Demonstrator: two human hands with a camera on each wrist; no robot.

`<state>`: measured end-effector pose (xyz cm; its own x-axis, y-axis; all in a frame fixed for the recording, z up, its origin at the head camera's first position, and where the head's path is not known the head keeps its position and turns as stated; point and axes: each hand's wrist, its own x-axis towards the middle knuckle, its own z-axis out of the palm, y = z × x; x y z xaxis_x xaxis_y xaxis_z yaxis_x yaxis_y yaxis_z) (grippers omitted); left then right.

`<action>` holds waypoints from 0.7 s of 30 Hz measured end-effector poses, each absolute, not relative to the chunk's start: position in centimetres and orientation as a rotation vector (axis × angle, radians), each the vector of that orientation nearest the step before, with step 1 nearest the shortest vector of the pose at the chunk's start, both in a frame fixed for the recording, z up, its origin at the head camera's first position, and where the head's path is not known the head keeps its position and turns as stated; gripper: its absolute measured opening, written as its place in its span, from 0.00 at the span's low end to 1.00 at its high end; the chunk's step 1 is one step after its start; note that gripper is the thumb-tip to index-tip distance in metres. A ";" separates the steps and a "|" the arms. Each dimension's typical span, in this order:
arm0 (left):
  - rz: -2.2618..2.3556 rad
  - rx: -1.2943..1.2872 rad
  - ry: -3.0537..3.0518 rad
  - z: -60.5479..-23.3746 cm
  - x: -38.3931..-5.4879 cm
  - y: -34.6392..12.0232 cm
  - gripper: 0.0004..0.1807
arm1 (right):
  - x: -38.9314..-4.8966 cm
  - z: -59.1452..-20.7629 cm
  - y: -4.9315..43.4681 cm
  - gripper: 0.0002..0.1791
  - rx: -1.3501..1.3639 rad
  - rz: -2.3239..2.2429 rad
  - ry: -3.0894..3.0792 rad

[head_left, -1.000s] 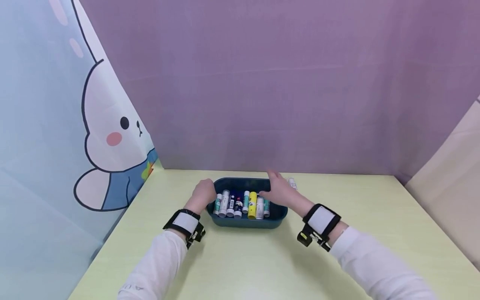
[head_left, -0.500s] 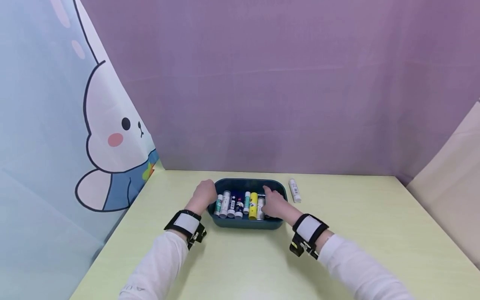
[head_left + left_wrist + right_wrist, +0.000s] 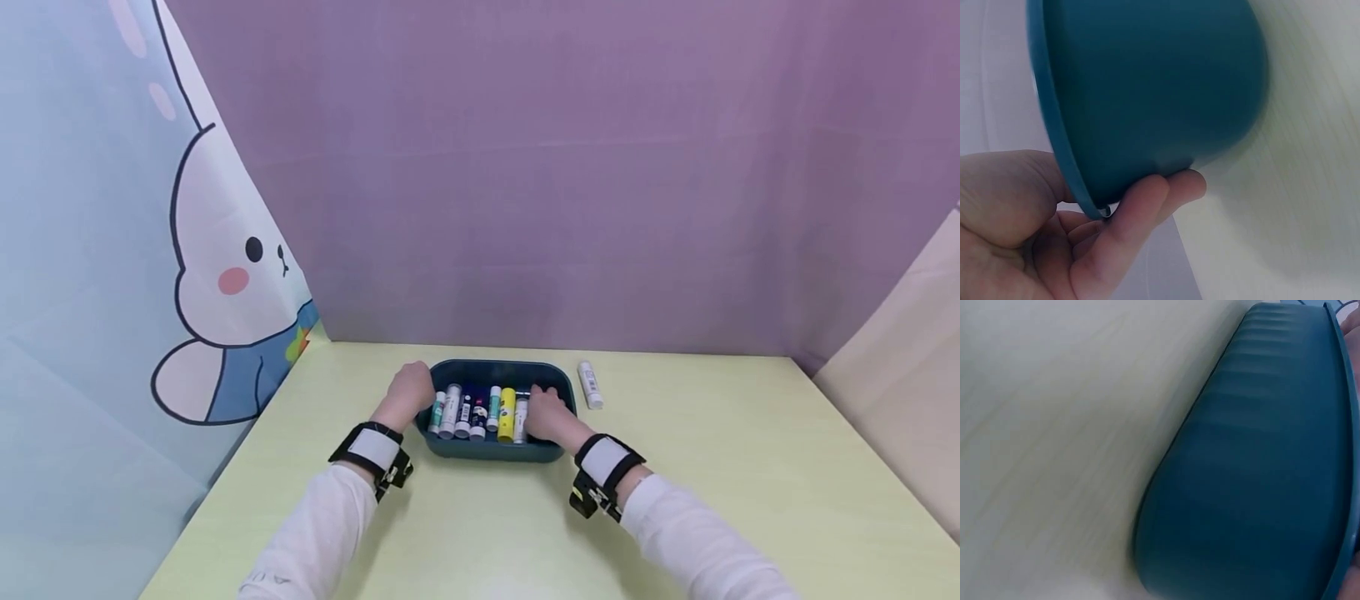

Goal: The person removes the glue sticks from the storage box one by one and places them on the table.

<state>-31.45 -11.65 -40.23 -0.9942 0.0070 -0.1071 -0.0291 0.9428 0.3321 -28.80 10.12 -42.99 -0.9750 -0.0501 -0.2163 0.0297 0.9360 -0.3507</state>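
Note:
A dark teal plastic basket (image 3: 495, 451) stands on the table with several glue sticks lying side by side in it, among them a yellow one (image 3: 506, 415) and a white one (image 3: 521, 421). My left hand (image 3: 411, 390) grips the basket's left end; in the left wrist view the thumb and fingers take the rim from either side. Inside the right end, my right hand (image 3: 551, 414) reaches down beside the white stick. Its fingertips and whatever lies under them are hidden. The right wrist view shows mostly the basket's outer wall (image 3: 1254, 469).
One white glue stick (image 3: 590, 385) lies on the table just right of the basket. A pale yellow-green table (image 3: 712, 467) spreads around it. Behind rises a purple cloth backdrop (image 3: 525, 183), and a rabbit-print cloth (image 3: 225, 292) hangs at the left.
My right hand has come left and down, from over the basket's right rim into its right end, covering the teal-and-white glue stick there. The left hand stays at the rim.

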 end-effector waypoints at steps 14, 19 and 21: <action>0.510 -0.017 2.990 -40.3 -31.4 -11.6 0.10 | -29.3 -43.8 9.8 0.30 0.042 -0.479 2.916; 0.494 0.003 3.001 -40.3 -31.5 -11.6 0.10 | -29.4 -44.0 9.9 0.28 0.009 -0.454 2.947; 0.492 0.005 3.000 -40.4 -31.5 -11.6 0.11 | -29.5 -44.1 10.0 0.27 0.002 -0.445 2.954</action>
<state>-31.52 -11.61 -40.39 -0.9949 0.0197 -0.0990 -0.0129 0.9477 0.3189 -29.45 9.96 -44.07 -0.9881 -0.0216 -0.1524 0.0243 0.9558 -0.2931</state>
